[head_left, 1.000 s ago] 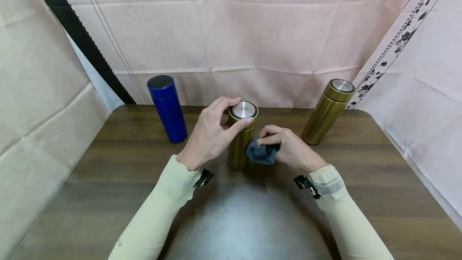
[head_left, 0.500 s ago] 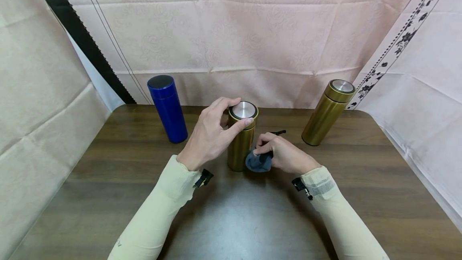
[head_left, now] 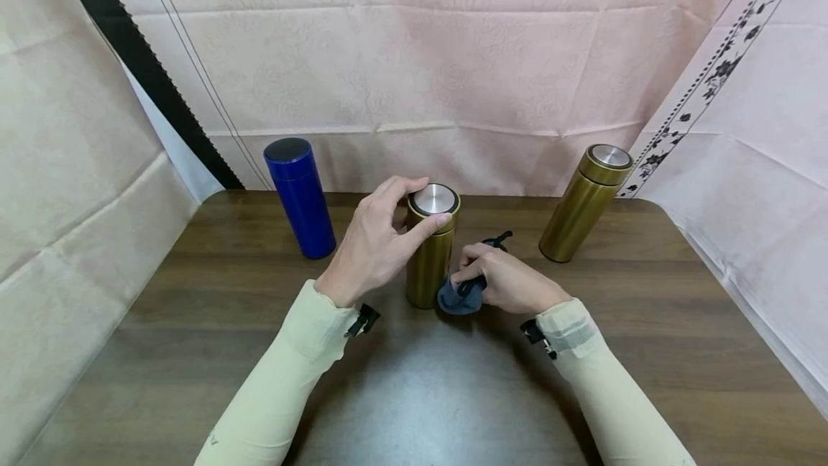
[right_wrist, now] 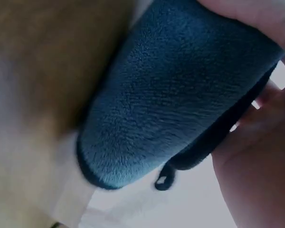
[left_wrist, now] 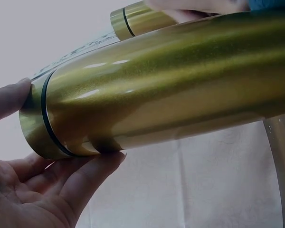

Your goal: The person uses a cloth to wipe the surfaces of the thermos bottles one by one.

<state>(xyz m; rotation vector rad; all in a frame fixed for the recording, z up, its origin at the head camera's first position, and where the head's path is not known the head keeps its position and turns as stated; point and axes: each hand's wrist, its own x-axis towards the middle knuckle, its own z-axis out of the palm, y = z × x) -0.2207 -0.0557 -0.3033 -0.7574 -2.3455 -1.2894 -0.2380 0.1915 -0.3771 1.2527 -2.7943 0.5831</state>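
Note:
A gold thermos flask (head_left: 430,272) with a steel-topped lid stands upright on the table, in front of me. Around its lid my left hand (head_left: 382,236) curls thumb and fingers, gripping it from the left; the left wrist view shows the fingertips on the gold flask (left_wrist: 147,90) at the lid seam. My right hand (head_left: 511,279) pinches a folded blue-grey cloth (head_left: 461,297) with dark edging, held against the flask's lower right side. Close up in the right wrist view, the plush cloth (right_wrist: 171,90) has a small dark loop at its edge.
A blue flask (head_left: 302,200) with a dark top stands at the back left of the wooden table (head_left: 414,394). Another gold flask (head_left: 585,203) is at the back right. Pale cloth sheets (head_left: 414,63) hang behind the table and along both sides.
The right hand has slid down along the flask with the cloth, toward its base. A dark loop of the cloth now shows behind the knuckles. The left hand keeps its hold on the lid.

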